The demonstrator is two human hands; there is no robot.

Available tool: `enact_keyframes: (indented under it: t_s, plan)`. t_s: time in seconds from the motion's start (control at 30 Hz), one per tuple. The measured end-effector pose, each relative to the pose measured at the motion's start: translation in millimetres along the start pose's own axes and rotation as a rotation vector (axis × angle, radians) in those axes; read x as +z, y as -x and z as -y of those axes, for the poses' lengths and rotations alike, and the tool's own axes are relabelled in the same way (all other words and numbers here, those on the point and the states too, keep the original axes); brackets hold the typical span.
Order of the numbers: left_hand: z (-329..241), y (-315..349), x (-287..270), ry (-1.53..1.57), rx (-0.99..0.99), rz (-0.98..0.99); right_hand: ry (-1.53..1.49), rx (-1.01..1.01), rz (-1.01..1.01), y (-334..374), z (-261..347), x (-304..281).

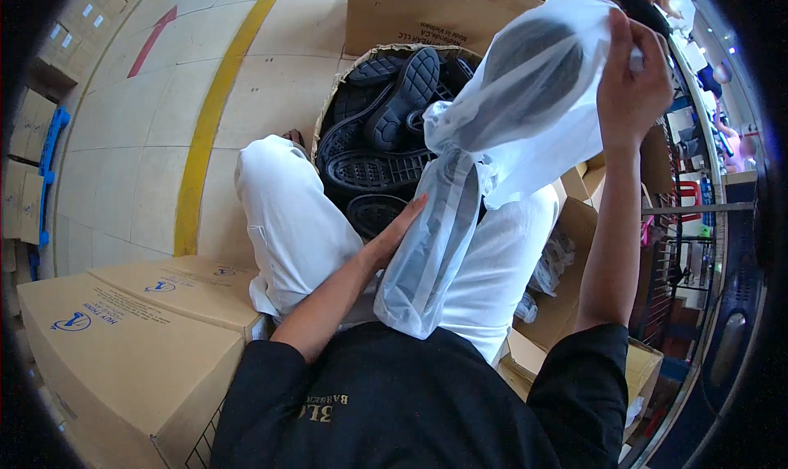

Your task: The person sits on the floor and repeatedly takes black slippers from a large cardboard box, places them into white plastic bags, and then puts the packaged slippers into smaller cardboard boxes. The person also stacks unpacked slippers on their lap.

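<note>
I sit with white trousers, knees either side of a round woven basket [328, 112] full of black shoes [402, 100]. My right hand [632, 79] is raised and pinches the top of a translucent white plastic bag [533, 100] with a dark shoe inside it. My left hand [394, 235] lies flat against a second bagged dark shoe [435, 247] that hangs down over my lap, its fingers pressed to the bag's side. The two bags touch near the middle.
A closed cardboard box [123, 346] stands at my left, another large box [419, 13] behind the basket. Open boxes with plastic bags [558, 260] sit at my right. A yellow floor line [205, 132] runs over the tiled floor.
</note>
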State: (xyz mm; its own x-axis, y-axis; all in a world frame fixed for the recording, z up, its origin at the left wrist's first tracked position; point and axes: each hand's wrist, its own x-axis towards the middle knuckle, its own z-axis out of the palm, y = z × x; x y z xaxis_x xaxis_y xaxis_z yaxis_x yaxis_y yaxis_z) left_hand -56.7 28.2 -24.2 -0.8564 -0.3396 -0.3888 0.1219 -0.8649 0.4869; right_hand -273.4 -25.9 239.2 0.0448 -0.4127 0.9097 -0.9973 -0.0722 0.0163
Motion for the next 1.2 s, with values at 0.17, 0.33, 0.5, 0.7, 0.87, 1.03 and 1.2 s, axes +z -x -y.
enact_keyframes:
  t_s: [0.17, 0.33, 0.5, 0.7, 0.87, 1.03, 1.2]
  plan:
    - [-1.2, 1.5, 4.2, -0.038, 0.042, 0.030, 0.124, 0.208, -0.125, -32.2, -56.8, -18.9]
    - [0.5, 7.7, -0.6, -0.012, 0.076, -0.035, 0.154, 0.162, -0.132, -42.2, -72.8, -34.7]
    - [-2.8, 11.1, -1.3, -0.041, 0.126, -0.108, -0.195, 0.316, 0.281, -17.9, -40.6, -80.5]
    - [-12.8, 20.4, 0.2, 0.006, 0.073, 0.051, 0.080, -0.128, 1.209, 65.0, 33.5, -4.2]
    - [-6.1, 12.8, 2.8, -0.090, 0.160, 0.019, -0.120, 0.057, 1.369, 91.0, 32.4, 20.1]
    - [-10.2, 13.9, -7.0, 0.083, 0.049, 0.053, -0.310, 0.123, 1.077, 83.2, 33.6, 11.2]
    - [-6.6, 9.4, 3.0, 0.189, 0.086, -0.091, -0.454, 0.450, 0.787, 40.6, 19.6, -15.1]
